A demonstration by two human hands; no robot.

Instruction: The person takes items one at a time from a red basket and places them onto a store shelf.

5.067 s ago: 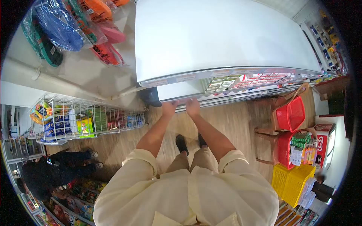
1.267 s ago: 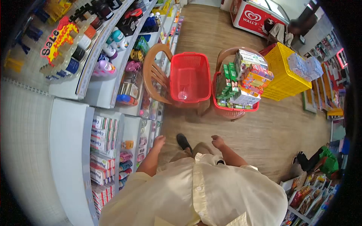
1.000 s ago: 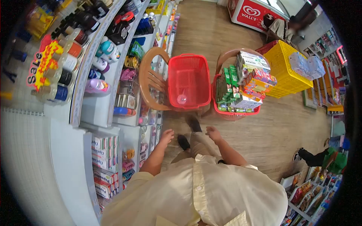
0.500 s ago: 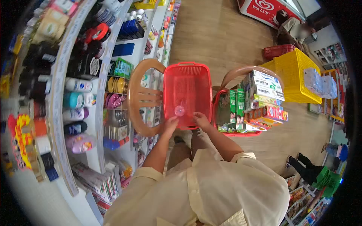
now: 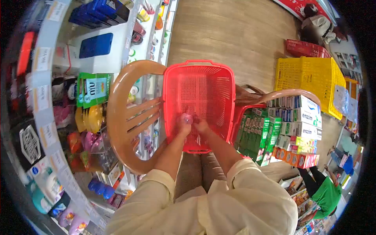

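Observation:
A red plastic basket point(image 5: 199, 70) rests on a brown chair point(image 5: 120, 113) in front of me, and its inside shows bare mesh. Both my hands reach into it over the near rim. My left hand point(image 5: 184, 127) is closed, with a small pale, see-through round spot at its fingertips, perhaps an object or a reflection. Close beside it, my right hand point(image 5: 202, 127) has its fingers drawn together. What either hand holds, if anything, cannot be made out.
To the right, a second red basket point(image 5: 237, 124) holds green boxes point(image 5: 254, 135) and stacked white Enzim boxes point(image 5: 310, 116). Beyond stand yellow crates point(image 5: 303, 78) and a red basket point(image 5: 307, 49). Stocked shelves point(image 5: 88, 64) line the left. Other people point(image 5: 327, 194) are at the right.
The red basket and chairs appear larger and closer. Both my hands have moved from the near rim deeper into the basket and closer together. The left shelves look nearer.

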